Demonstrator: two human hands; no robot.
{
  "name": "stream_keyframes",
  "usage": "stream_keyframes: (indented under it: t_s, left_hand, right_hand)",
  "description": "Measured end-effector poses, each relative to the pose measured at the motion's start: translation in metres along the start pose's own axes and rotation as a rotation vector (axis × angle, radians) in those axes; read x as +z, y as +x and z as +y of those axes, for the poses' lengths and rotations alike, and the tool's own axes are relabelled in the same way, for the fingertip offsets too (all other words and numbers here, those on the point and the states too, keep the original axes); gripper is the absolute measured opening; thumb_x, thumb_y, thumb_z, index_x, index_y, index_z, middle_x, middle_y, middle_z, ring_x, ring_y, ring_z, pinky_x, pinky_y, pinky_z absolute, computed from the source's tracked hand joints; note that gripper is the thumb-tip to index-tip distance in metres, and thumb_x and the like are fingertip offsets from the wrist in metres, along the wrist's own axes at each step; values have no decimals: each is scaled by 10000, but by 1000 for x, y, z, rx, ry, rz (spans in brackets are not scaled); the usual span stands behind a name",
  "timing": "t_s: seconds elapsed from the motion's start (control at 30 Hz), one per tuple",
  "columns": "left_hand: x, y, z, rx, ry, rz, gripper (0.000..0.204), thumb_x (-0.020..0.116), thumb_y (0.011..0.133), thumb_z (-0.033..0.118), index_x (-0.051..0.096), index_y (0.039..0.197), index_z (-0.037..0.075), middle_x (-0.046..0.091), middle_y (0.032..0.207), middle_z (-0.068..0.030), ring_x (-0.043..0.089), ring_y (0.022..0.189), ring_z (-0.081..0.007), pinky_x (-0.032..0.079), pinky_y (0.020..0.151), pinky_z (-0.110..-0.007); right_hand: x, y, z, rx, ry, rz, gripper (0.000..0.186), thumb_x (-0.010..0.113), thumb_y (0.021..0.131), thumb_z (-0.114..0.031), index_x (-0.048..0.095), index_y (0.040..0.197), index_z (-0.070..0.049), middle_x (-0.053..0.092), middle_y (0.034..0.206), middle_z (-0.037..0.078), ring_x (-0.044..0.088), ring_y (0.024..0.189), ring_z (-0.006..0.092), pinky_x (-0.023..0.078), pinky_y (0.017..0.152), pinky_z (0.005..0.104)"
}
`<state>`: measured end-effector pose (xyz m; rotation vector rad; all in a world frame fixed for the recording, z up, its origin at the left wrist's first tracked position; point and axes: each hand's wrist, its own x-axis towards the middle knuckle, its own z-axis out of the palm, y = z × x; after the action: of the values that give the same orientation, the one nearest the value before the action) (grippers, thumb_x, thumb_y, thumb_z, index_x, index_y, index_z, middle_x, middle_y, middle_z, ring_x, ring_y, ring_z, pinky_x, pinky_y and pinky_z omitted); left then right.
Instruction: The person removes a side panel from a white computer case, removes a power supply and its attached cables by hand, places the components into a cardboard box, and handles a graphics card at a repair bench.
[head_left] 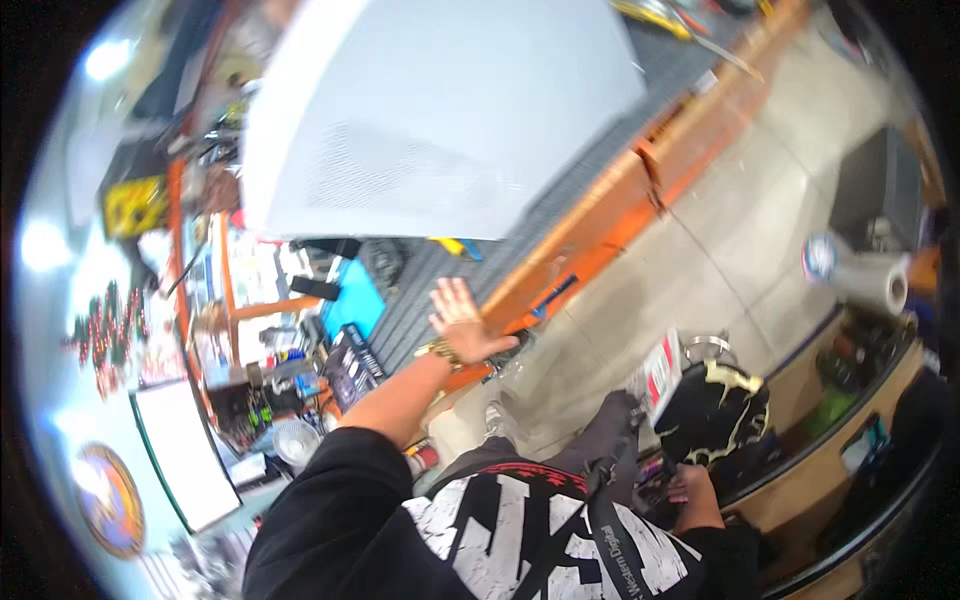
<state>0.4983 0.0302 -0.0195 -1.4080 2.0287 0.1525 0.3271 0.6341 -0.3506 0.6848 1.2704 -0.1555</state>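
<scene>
My left hand (pixel 460 325) is spread open, palm down, at the front edge of the workbench (pixel 590 235), on its grey ribbed mat. Beyond it on the bench stands a large white case (pixel 450 110) with a patch of small perforations; the hand is apart from it. Down at my right side, my right hand (pixel 686 486) has its fingers curled beside a black round stool seat (pixel 712 412) with a torn, peeling cover. What those fingers hold, if anything, is hidden. A white and red box (pixel 660 380) leans by the seat.
Yellow-handled tools (pixel 655 17) lie at the bench's far end. A blue sheet (pixel 355 300) and a dark box (pixel 352 365) are to the left. On the right are a roll of clear wrap (pixel 870 280) and a glass-topped cabinet (pixel 830 430). Tiled floor (pixel 720 240) runs between.
</scene>
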Motion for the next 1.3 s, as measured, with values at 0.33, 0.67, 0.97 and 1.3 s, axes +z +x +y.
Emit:
stream_keyframes:
  t_s: [0.33, 0.67, 0.97, 1.3]
  left_hand:
    - [-9, -80, -141, 349, -446, 14, 574, 479, 1067, 507, 795, 910, 54, 728, 886, -272, 704, 868, -458, 562, 793, -532]
    - [164, -196, -332, 225, -963, 39, 231, 546, 1015, 173, 739, 1096, 74, 770, 972, -158, 749, 925, -259, 578, 834, -401]
    - [218, -252, -488, 229, -1110, -86, 262, 666, 928, 263, 785, 1028, 53, 775, 994, -162, 745, 932, -312, 579, 845, -408]
    - [303, -265, -563, 186, -854, -476, 315, 735, 843, 290, 770, 1071, 75, 777, 958, -87, 726, 846, -238, 571, 783, -382]
  right_hand:
    - [-140, -214, -167, -996, -1835, 849, 188, 768, 842, -234, 758, 879, -50, 705, 726, 195, 738, 665, 331, 604, 669, 473]
    - [205, -365, -135, -1334, -320, 746, 252, 521, 907, -75, 755, 975, -10, 681, 700, 153, 729, 793, 294, 581, 739, 427]
    - [404, -340, -114, -1237, -1295, 663, 615, 752, 886, -386, 626, 1383, -45, 746, 1063, 236, 721, 995, 393, 570, 898, 485]
    - [626, -468, -242, -1649, -1253, 783, 990, 830, 848, -438, 340, 1587, 3, 601, 1359, 285, 573, 1283, 457, 480, 1096, 494]
